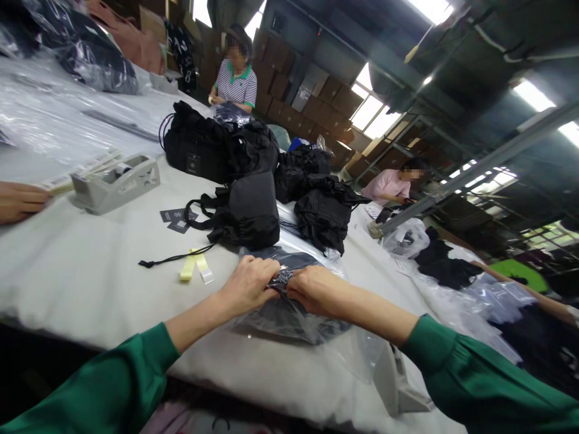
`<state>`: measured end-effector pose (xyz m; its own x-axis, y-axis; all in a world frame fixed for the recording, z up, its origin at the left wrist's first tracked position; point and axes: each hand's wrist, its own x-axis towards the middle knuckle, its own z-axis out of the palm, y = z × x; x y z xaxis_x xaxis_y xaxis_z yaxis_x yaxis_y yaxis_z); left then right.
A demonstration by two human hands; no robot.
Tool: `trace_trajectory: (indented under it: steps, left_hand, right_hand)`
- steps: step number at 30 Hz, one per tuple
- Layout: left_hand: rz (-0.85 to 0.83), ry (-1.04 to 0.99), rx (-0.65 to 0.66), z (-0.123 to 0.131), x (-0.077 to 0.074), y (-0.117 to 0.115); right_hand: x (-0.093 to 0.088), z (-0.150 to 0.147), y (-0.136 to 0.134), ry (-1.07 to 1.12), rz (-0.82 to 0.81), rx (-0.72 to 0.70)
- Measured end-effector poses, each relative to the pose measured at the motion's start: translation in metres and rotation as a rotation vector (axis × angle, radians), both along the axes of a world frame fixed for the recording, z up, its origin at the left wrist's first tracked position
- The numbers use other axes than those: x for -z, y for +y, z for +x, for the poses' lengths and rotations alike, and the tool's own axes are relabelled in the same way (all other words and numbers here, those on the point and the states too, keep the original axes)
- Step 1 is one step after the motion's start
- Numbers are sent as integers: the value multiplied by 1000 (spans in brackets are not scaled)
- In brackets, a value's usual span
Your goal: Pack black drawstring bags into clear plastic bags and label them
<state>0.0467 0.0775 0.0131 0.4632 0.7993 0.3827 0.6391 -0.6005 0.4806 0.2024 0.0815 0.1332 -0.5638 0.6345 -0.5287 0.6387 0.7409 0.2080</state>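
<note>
A clear plastic bag with something dark folded inside lies near the table's front edge. My left hand and my right hand are both closed on its plastic, side by side over the middle. Between my fists the film is bunched up. Just behind the bag rests a black drawstring pouch, its cord trailing to the left. Dark hang tags and yellow-and-white strips lie on the cloth to the left of my left hand.
More black pouches are heaped at the back. Grey tape dispensers stand at left and at front right. Another person's hand reaches in from the left edge. Two people work beyond the table; bagged dark garments lie at right.
</note>
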Motion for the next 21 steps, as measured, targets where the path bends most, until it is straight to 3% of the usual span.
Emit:
trace_trajectory:
  steps: [8,12,14,18,21]
  left_hand:
    - [-58,31,34,2,-4,1]
    - [-113,2,76,2,-5,4]
    - [-116,-10,107,1,-4,6]
    - [-129,-76,127,-2,3,9]
    - [-173,-162,129,0,9,12]
  right_hand:
    - [3,21,7,203,-23,-53]
    - [4,27,28,391,-85,-33]
    - [10,30,45,469,-222,54]
    - [42,47,69,636,-499,425]
    - [71,61,71,820,-556,573]
